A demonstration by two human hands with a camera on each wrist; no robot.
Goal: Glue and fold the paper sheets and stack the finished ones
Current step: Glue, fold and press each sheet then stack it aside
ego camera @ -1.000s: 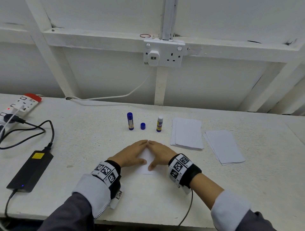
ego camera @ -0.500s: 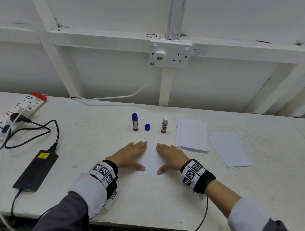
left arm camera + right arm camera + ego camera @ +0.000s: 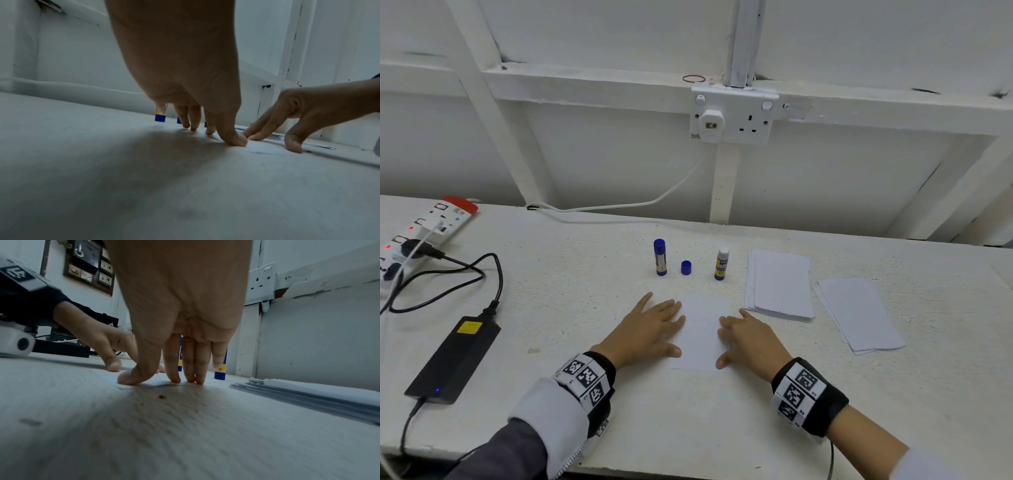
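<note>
A folded white paper sheet (image 3: 702,334) lies flat on the table in front of me. My left hand (image 3: 650,327) lies flat with straight fingers on the sheet's left edge. My right hand (image 3: 748,337) presses its right edge the same way. In the wrist views the fingertips (image 3: 233,141) and thumb (image 3: 131,378) of each hand touch the sheet. Behind the sheet stand a capped blue glue stick (image 3: 660,257), a loose blue cap (image 3: 686,267) and an uncapped glue stick (image 3: 722,263). Two paper stacks lie to the right, one near (image 3: 779,284) and one farther (image 3: 859,315).
A black power adapter (image 3: 453,359) with its cables lies at the left, behind it a white power strip (image 3: 424,233). A wall socket (image 3: 732,114) sits on the white wall behind the table. The table's front edge (image 3: 688,471) runs just below my wrists.
Both hands slid apart from the middle of the sheet to its left and right edges, uncovering the sheet's centre. The camera view shifted slightly.
</note>
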